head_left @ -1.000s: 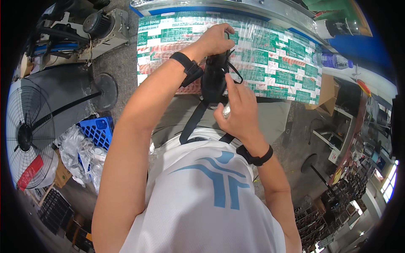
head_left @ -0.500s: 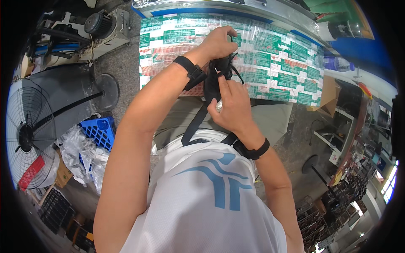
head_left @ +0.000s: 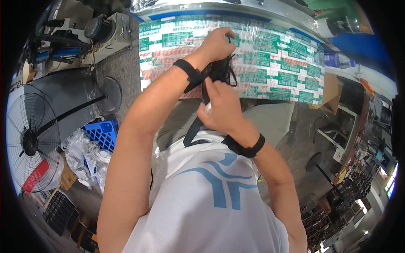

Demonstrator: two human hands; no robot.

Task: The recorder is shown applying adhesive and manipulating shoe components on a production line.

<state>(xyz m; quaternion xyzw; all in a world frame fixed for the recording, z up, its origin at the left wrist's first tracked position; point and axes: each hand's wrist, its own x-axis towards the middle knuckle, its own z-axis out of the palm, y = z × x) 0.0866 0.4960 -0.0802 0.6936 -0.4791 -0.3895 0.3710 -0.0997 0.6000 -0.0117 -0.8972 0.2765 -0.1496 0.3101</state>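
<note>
A dark black bundle with thin cord loops [head_left: 221, 71] lies on the table's green-and-white covering [head_left: 287, 71], at its near edge. Its exact kind is hidden by my hands. At its far end, my left hand [head_left: 217, 44] is closed, pinching a black cord. My right hand [head_left: 222, 105] is at the near end, its fingers closed on the bundle. Something small and whitish [head_left: 207, 108] shows beside the right thumb, too covered to name. A black strap [head_left: 193, 131] runs from below the bundle toward my shirt.
A floor fan [head_left: 30, 141] stands at left, near a blue plastic crate [head_left: 102, 133] with clear plastic wrap [head_left: 78, 156]. An electric motor [head_left: 99, 28] is at upper left. A purple bottle [head_left: 338, 60] and a cardboard box [head_left: 332, 93] are at the right.
My right hand has shifted left and its outstretched finger has drawn in. The bundle's cord loops have changed shape. My left hand stays nearly in place.
</note>
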